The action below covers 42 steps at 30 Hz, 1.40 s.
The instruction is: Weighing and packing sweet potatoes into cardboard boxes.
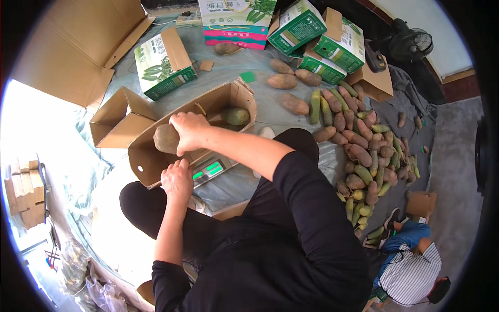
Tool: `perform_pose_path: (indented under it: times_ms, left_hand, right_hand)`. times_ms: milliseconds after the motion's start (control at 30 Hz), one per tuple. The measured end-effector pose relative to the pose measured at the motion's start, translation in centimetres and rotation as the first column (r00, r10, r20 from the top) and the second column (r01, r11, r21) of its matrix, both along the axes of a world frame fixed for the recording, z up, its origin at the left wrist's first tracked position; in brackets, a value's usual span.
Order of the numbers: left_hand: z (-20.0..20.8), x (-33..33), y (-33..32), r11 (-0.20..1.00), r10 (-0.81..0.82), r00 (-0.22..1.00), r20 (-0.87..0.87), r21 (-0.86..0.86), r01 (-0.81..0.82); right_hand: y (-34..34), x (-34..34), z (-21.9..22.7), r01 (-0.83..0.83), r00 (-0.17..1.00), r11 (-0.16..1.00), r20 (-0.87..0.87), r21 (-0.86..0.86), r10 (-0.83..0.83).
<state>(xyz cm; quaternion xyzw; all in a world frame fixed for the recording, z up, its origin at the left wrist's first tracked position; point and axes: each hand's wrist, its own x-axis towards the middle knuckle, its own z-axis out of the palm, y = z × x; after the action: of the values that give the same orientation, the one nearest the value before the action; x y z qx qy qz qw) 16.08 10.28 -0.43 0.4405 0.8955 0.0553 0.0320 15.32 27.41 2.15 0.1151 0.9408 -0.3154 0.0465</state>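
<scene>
In front of me an open cardboard box [141, 170] lies slantwise, with a scale [214, 169] showing a lit green display beside its near side. My right hand [190, 131] grips a thick, brownish radish [166, 139] over the box's left part. Another radish [235, 116], greener, lies inside at the right end. The fingers of my left hand [177, 179] are curled over the box's near edge, just below the right hand.
A big heap of brown and green radishes [364, 140] covers the floor to my right. Green-white cartons [165, 65] and a black fan [410, 41] stand beyond. A smaller open box [122, 118] is at left. Another person [410, 270] sits at lower right.
</scene>
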Motion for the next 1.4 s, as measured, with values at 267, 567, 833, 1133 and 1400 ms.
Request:
perform_pose_path:
  times_ms: [267, 567, 833, 1133, 1400]
  left_hand:
    - [0.0, 0.0, -0.2, 1.0, 0.003, 1.0, -0.019, 0.017, -0.003]
    - [0.1, -0.3, -0.5, 0.999, 0.022, 1.0, -0.009, 0.04, -0.022]
    - [-0.1, -0.1, -0.4, 0.999, 0.009, 1.0, -0.013, 0.035, -0.008]
    - [-0.1, -0.5, -0.5, 0.999, 0.0, 1.0, 0.012, 0.044, -0.001]
    - [0.2, -0.7, -0.2, 1.0, 0.003, 0.999, 0.046, 0.029, -0.004]
  right_hand:
    - [-0.4, -1.3, -3.3, -0.065, 0.991, 0.98, 0.104, -0.186, 0.085]
    - [7.9, 2.1, 1.3, -0.017, 0.991, 0.983, 0.136, 0.183, -0.008]
    - [7.8, 2.4, -3.9, -0.221, 0.862, 0.871, 0.505, 0.439, -0.036]
    - [7.5, 0.6, -7.3, -0.326, 0.662, 0.856, 0.743, 0.402, -0.096]
    - [9.0, 0.8, -6.5, -0.108, 0.706, 0.934, 0.688, 0.339, -0.168]
